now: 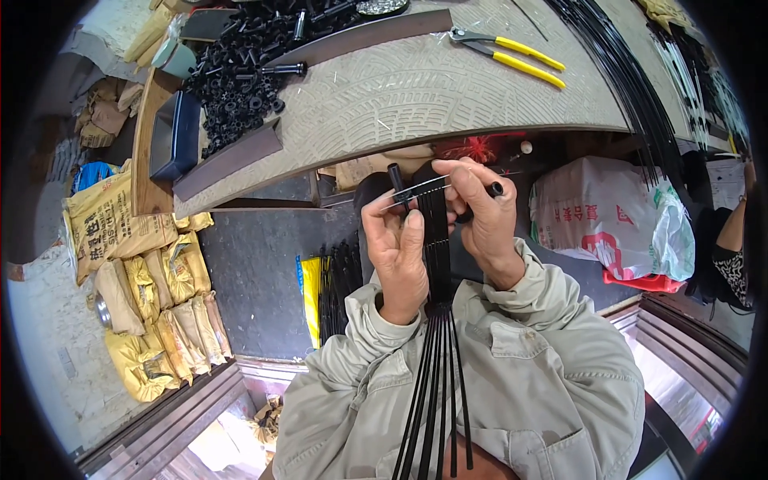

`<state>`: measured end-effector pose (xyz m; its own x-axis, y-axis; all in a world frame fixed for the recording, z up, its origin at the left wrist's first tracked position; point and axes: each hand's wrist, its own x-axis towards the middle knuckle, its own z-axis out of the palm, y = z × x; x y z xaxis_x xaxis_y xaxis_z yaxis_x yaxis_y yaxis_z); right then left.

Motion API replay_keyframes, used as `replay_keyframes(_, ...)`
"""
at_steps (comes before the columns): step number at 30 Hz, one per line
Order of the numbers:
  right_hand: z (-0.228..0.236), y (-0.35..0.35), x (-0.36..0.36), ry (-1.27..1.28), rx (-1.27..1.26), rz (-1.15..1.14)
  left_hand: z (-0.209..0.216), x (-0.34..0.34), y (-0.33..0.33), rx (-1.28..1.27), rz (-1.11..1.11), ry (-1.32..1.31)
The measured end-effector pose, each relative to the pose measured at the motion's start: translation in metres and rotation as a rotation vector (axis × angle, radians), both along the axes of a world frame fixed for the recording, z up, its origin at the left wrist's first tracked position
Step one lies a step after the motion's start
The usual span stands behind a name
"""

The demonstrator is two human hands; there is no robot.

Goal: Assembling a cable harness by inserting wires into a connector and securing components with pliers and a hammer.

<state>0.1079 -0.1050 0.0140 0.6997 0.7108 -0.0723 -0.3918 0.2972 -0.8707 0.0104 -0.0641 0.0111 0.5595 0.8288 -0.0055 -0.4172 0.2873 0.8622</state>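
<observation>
In front of my chest, a bundle of slim black rods (438, 264) hangs from a thin wire (422, 190) that runs through their upper ends. The lower ends spread out over my lap. My left hand (398, 260) is closed at the left of the bundle, gripping the wire with thumb and fingers. A black plastic tube (395, 177) stands up by its fingertips. On the other side, my right hand (484, 210) pinches the wire's right part. Another black tube end (496, 189) pokes out beside its fingers; the rest of that tube is hidden.
Across the bench (376, 104) lie yellow-handled pliers (524, 62), a heap of small black plastic parts (240, 88), a dark blue box (176, 136) and long black rods (620, 72). Filled sacks (120, 224) sit at left, a white plastic bag (596, 208) at right. Another person's arm (732, 240) shows far right.
</observation>
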Motion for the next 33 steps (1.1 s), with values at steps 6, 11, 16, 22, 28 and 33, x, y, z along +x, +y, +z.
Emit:
replay_keyframes(6, 0.008, 0.000, -0.008, -0.070, -0.068, -0.003, -0.001, -0.004, 0.003, 0.073, 0.063, 0.039)
replay_keyframes(11, -0.012, -0.002, -0.006, -0.296, -0.054, 0.201, 0.010, -0.018, 0.022, -0.082, -0.081, 0.036)
replay_keyframes(16, -0.003, -0.006, -0.006, -0.125, -0.098, 0.319, 0.018, -0.029, 0.044, -0.106, -0.223, 0.022)
replay_keyframes(22, 0.012, -0.005, -0.014, -0.292, -0.111, 0.258, 0.020, -0.038, 0.056, 0.001, -0.202, 0.124)
replay_keyframes(28, 0.011, -0.002, -0.023, -0.608, -0.048, 0.132, 0.020, -0.044, 0.055, 0.029, -0.130, 0.182)
replay_keyframes(33, 0.011, -0.001, -0.020, -0.627, -0.078, 0.195, 0.017, -0.047, 0.054, 0.071, -0.134, 0.120)
